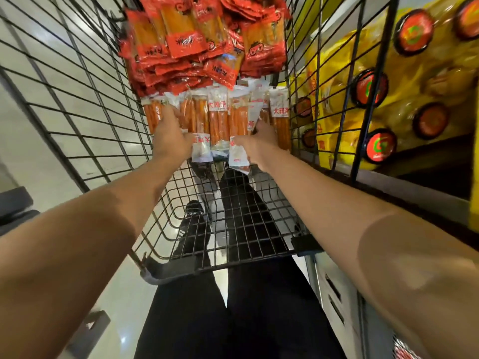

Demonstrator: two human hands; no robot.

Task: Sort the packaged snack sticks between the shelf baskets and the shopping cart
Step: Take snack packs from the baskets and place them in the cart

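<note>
Both hands reach into the cart (77,81), the left hand (169,137) and right hand (261,141) each holding white snack stick packs (219,117) lying lengthwise, pointing away.

Glossy plastic snack packets (219,117) — black wire cart (77,81)

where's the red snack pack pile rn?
Head view, top centre: the red snack packs are heaped at the cart's far end, just beyond the white-topped stick packs that both hands reach into.
</note>
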